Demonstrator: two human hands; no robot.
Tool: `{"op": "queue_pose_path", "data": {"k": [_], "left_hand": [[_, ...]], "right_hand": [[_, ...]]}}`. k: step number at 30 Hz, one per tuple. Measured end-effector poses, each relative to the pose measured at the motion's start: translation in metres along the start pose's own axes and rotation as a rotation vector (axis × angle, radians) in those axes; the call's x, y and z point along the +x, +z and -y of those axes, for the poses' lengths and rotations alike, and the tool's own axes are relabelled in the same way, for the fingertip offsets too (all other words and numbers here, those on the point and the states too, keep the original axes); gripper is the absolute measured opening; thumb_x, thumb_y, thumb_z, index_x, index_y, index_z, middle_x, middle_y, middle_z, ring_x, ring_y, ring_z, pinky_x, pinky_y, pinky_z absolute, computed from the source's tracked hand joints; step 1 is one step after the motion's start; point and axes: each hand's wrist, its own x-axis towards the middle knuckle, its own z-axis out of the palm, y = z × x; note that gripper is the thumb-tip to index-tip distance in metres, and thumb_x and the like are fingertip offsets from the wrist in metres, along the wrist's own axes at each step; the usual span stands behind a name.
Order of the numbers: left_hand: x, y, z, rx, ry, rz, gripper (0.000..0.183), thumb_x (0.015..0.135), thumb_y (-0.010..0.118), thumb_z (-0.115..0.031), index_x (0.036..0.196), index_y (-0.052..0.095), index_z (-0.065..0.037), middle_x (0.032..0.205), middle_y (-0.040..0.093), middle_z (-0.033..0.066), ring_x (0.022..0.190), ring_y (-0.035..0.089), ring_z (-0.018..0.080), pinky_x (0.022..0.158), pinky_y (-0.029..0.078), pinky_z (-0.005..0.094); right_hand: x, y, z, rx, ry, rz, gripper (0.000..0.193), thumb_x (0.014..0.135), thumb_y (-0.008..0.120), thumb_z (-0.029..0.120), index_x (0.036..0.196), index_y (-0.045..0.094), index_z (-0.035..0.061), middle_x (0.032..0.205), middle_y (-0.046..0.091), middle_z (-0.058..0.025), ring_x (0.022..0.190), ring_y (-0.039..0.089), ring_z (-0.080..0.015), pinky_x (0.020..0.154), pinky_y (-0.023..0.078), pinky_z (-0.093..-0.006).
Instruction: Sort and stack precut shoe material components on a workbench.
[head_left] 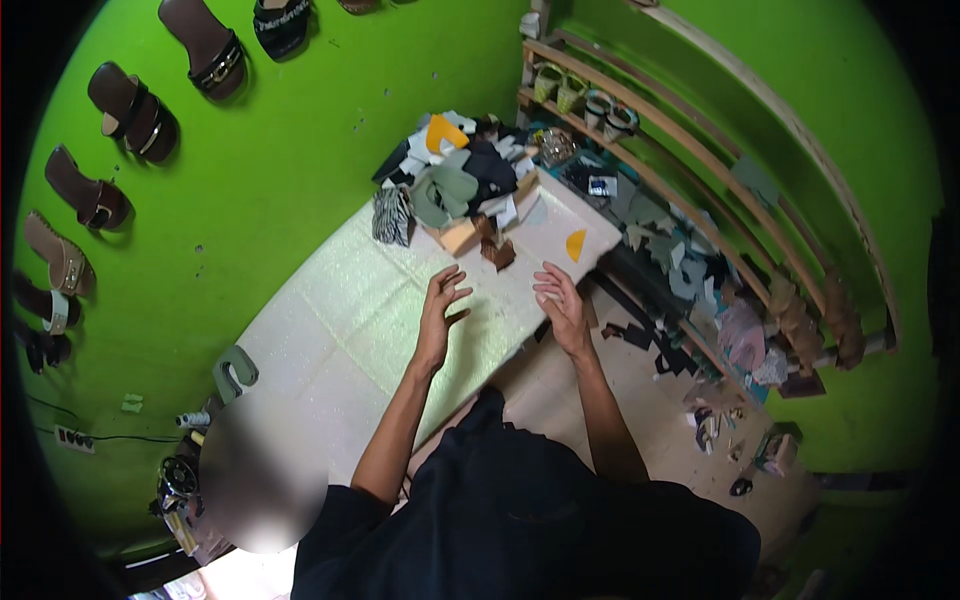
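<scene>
Released left hand (443, 308) hovers over open, glittery white tabletop (335, 300), edge (512, 350) beside released right hand (564, 308); beyond, illegible blue-and-white rectangular piece (603, 186).

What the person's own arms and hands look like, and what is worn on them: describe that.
The left hand and right hand are bare, with no gloves to be seen. Both forearms are uncovered too, with no watch visible at either wrist. The short sleeves are black or very dark, matching the loose top.
</scene>
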Motion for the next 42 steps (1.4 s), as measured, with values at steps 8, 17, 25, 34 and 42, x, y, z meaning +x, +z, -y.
{"op": "queue_pose_path", "data": {"k": [8, 17, 25, 34, 42], "left_hand": [[0.07, -0.023, -0.008, -0.007, -0.039, -0.137, 0.06, 0.097, 0.045, -0.048, 0.146, 0.038, -0.014, 0.146, 0.046, 0.0097, 0.123, 0.051, 0.0216, 0.1, 0.041, 0.0435], [0.116, -0.044, -0.007, -0.007, -0.084, -0.298, 0.053, 0.1, 0.041, -0.042, 0.145, 0.038, -0.014, 0.142, 0.049, 0.008, 0.119, 0.053, 0.0211, 0.096, 0.043, 0.0401], [0.166, -0.056, 0.0, 0.05, -0.097, -0.485, 0.047, 0.099, 0.048, -0.038, 0.137, 0.046, -0.01, 0.132, 0.056, 0.0081, 0.117, 0.056, 0.0234, 0.093, 0.046, 0.0421], [0.226, -0.075, 0.047, 0.397, 0.073, -0.794, 0.032, 0.084, 0.071, -0.008, 0.113, 0.061, 0.001, 0.1, 0.066, 0.0101, 0.083, 0.061, 0.0154, 0.077, 0.052, 0.0306], [0.249, -0.071, 0.061, 0.547, 0.09, -0.933, 0.032, 0.077, 0.076, -0.004, 0.103, 0.06, 0.002, 0.093, 0.065, 0.0121, 0.072, 0.061, 0.0186, 0.069, 0.051, 0.0318]], "right_hand": [[0.113, 0.019, -0.013, -0.04, 0.031, 0.118, 0.059, 0.093, 0.065, 0.016, 0.145, 0.04, 0.0035, 0.13, 0.056, -0.0172, 0.113, 0.057, -0.0234, 0.1, 0.048, -0.0385], [0.197, 0.041, -0.03, -0.059, 0.087, 0.194, 0.053, 0.094, 0.065, 0.012, 0.142, 0.043, 0.0023, 0.125, 0.058, -0.0141, 0.109, 0.059, -0.0196, 0.095, 0.051, -0.034], [0.267, 0.052, -0.057, -0.097, 0.044, 0.308, 0.05, 0.095, 0.063, 0.014, 0.14, 0.045, 0.002, 0.122, 0.06, -0.0163, 0.107, 0.062, -0.0225, 0.091, 0.053, -0.0337], [0.332, 0.067, -0.096, -0.35, -0.112, 0.433, 0.038, 0.091, 0.062, 0.008, 0.128, 0.054, 0.0004, 0.114, 0.064, -0.0185, 0.096, 0.068, -0.029, 0.082, 0.054, -0.037], [0.342, 0.093, -0.1, -0.82, -0.22, 0.338, 0.045, 0.081, 0.074, 0.007, 0.122, 0.057, 0.0014, 0.113, 0.062, -0.0182, 0.099, 0.063, -0.0345, 0.088, 0.051, -0.0411]]}}
